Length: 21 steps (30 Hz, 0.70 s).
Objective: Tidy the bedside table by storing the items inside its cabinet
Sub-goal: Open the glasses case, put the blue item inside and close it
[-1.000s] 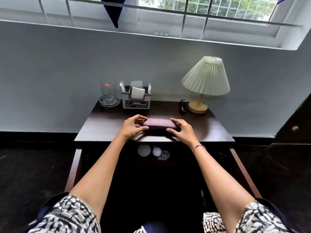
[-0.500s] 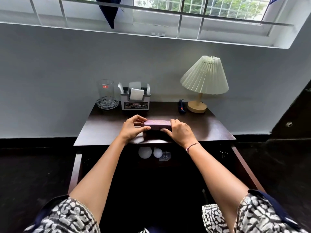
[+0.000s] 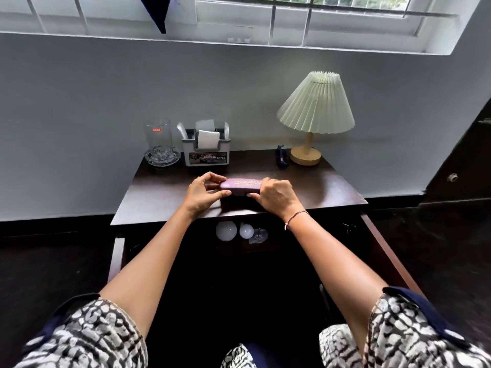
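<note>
At ten o'clock on the bedside table a glass tumbler is standing in a glass ashtray, with a white caddy sitting just beside it toward eleven. At six o'clock, near the front edge, the left hand is pinching the left end of a purple spectacle case between thumb and fingers, and the right hand is curling over its right end. Whether the case is resting on the wood or hanging just above it is hard to tell. Below that edge, two white bulbs are lying in the open cabinet. At two o'clock a pleated lamp is standing. The case is looking like a stiff, light, smooth shell, so a grip at both ends or one hand across its middle should be suiting it, keeping it off the fragile bulbs.
</note>
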### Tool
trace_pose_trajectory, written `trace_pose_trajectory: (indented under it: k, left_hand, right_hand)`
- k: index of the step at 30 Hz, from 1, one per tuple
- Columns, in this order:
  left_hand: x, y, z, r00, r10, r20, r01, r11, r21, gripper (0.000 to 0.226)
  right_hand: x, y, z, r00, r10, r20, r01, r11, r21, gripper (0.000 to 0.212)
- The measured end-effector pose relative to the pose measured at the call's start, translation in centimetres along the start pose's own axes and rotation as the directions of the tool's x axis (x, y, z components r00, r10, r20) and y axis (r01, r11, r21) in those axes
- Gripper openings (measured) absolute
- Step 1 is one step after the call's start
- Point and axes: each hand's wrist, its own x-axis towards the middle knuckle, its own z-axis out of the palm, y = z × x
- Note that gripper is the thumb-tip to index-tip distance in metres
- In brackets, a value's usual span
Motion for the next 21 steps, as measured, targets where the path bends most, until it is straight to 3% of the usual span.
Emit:
trace_pose_trajectory:
  k: [9, 17, 21]
  left_hand:
    - [-0.1, 0.1, 0.4, 1.0, 0.009, -0.002, -0.009, 0.994, 0.11, 0.04]
    - [0.0, -0.3, 0.2, 0.999, -0.03, -0.043, 0.034, 0.996, 0.084, 0.033]
    - [-0.2, -0.5, 0.3, 0.998, -0.017, -0.065, 0.024, 0.994, 0.107, 0.046]
  right_hand:
    - [0.3, 0.7, 0.2, 0.991, -0.126, 0.04, 0.122, 0.988, 0.09, 0.061]
    - [1.2, 1.1, 1.1, 0.966, -0.224, -0.132, 0.239, 0.964, 0.112, 0.056]
    - [0.8, 1.4, 2.7, 0.987, -0.08, -0.137, 0.137, 0.868, 0.478, 0.055]
